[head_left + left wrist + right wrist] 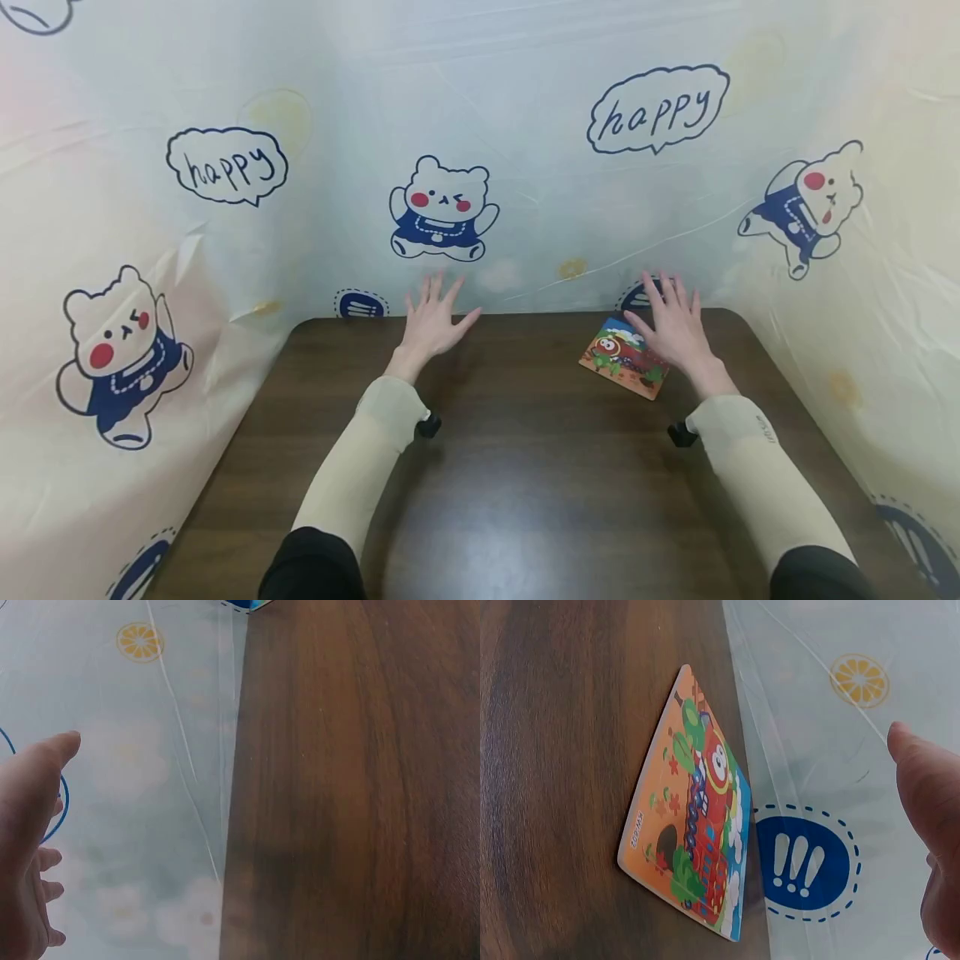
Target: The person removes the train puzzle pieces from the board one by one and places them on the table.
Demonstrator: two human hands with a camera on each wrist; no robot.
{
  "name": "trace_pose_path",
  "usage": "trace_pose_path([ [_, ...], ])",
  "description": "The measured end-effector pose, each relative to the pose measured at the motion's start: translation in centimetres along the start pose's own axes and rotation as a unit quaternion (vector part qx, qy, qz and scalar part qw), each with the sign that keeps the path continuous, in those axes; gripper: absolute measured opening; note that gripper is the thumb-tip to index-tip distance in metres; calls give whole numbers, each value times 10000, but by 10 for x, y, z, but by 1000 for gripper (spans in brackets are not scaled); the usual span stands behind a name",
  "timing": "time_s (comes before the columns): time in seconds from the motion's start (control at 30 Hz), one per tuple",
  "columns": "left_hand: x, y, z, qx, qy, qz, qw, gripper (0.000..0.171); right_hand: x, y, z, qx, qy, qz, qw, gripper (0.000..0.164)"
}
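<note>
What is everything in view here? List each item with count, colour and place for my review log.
Picture card: one, orange, red, green and blue, flat on the table's far right
Table: one, dark brown, beneath the arms
Printed sheeting: count unclear, pale blue and cream, behind and beside the table
Bear prints: three whole, white and blue with red cheeks, on the sheeting
"Happy" bubbles: two, blue outlines, upper sheeting
Black wrist pieces: two, black, one at each wrist
Sleeves: two, cream with black above, on the forearms
Left hand: one, bare, near the table's far edge, fingers spread
Right hand: one, bare, beside the card, fingers spread
</note>
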State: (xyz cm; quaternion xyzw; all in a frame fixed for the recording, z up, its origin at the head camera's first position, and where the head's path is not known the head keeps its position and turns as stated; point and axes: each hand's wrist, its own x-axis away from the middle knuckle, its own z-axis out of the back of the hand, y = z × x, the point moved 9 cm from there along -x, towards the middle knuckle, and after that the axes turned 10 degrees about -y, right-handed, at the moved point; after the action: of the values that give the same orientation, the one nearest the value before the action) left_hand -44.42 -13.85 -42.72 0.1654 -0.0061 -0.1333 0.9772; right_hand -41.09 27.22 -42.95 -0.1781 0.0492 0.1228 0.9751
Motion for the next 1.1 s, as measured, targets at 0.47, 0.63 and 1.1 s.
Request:
trace_pose_path([
  [0.47,-6,21,-18,-105,-184,-81,9997,85,8,11,-4,-47,-73,2,10000,87],
  [0.63,-13,42,-30,-209,-338,-242,9989,84,13,19,-9,-118,-144,-59,9998,89],
  [1.1,-27,101,-82,-691,-943,-670,9909,81,34,47,-35,0,-602,-359,9975,90],
])
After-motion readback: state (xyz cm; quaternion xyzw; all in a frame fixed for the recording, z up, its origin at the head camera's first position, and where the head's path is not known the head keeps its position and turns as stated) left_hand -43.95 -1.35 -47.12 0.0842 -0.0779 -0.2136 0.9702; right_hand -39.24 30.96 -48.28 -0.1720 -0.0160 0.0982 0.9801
